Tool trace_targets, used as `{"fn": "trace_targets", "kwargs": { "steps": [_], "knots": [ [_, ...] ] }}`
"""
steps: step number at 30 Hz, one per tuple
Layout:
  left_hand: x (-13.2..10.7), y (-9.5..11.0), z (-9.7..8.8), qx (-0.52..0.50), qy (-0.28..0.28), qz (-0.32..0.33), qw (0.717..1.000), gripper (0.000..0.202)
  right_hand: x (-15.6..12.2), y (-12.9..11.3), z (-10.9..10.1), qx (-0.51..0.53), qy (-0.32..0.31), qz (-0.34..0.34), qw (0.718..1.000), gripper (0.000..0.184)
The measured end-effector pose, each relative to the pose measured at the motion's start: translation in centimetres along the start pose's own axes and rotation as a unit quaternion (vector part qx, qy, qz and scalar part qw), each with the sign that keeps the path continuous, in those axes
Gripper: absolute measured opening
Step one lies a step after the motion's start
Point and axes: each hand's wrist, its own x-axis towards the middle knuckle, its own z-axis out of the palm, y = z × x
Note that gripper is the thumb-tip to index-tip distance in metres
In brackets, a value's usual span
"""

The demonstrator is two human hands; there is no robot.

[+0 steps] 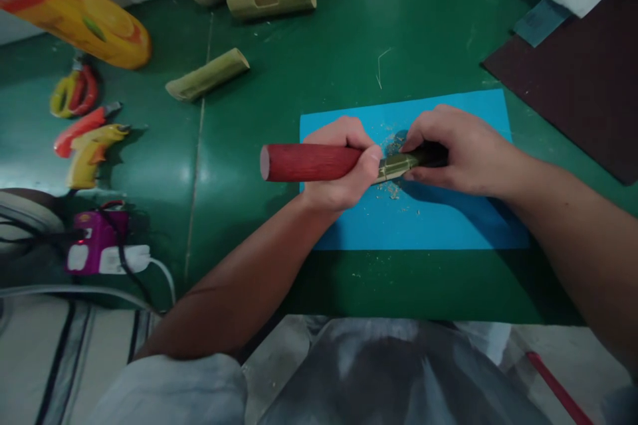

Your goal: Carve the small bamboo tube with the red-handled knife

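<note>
The worktop (438, 26) is green, with a blue sheet (463, 226) laid near its front edge. At the rear lie notched bamboo tubes (272, 1); a separate bamboo length (208, 76) lies slanted, well apart from the sheet. To the left are a yellow tool (86, 161) and a purple plug adapter (100, 239).

Left arm: forearm rising diagonally from the lower left, wrist low over the sheet's left side. The left hand (349, 191) is wrapped around a red cylindrical handle (309, 163), thumb pointing to its inner end; the handle lies nearly level, flat butt to the left. Its working end is hidden.

Right arm: entering from the lower right, wrist slightly bent. The right hand (471, 153) pinches a green bamboo piece (397, 165) between thumb and fingers, above the sheet's middle, between both hands. Pale shavings (393, 192) lie scattered beneath.
</note>
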Motion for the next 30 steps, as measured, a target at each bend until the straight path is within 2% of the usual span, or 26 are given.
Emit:
{"fn": "trace_targets", "kwargs": {
  "steps": [2,7,10,16,23,27,30],
  "knots": [
    [0.14,0.3,0.01,0.007,-0.011,-0.008,1.0,0.036,-0.04,-0.02,0.02,0.0,0.0,0.001,1.0,0.022],
    [0.79,0.75,-0.28,0.027,-0.109,-0.009,0.994,0.029,-0.06,-0.1,-0.03,0.0,-0.001,-0.002,1.0,0.022],
    [0.88,0.58,-0.39,0.023,-0.125,-0.033,0.991,0.028,-0.04,-0.09,-0.05,-0.003,-0.008,-0.004,1.0,0.021],
    [0.72,0.39,-0.3,0.006,-0.118,-0.018,0.993,0.027,-0.01,0.12,0.03,0.0,0.005,-0.008,1.0,0.023],
    [0.91,0.74,-0.35,0.04,-0.121,-0.023,0.992,0.021,-0.02,-0.12,-0.07,0.001,-0.003,-0.001,1.0,0.022],
    [0.89,0.32,-0.21,-0.001,-0.098,0.005,0.995,0.022,-0.06,0.01,0.03,0.003,0.005,-0.007,1.0,0.022],
    [0.69,0.05,-0.26,0.012,-0.09,0.017,0.996,0.025,-0.07,0.11,0.05,0.003,0.002,-0.013,1.0,0.022]
  ]
}}
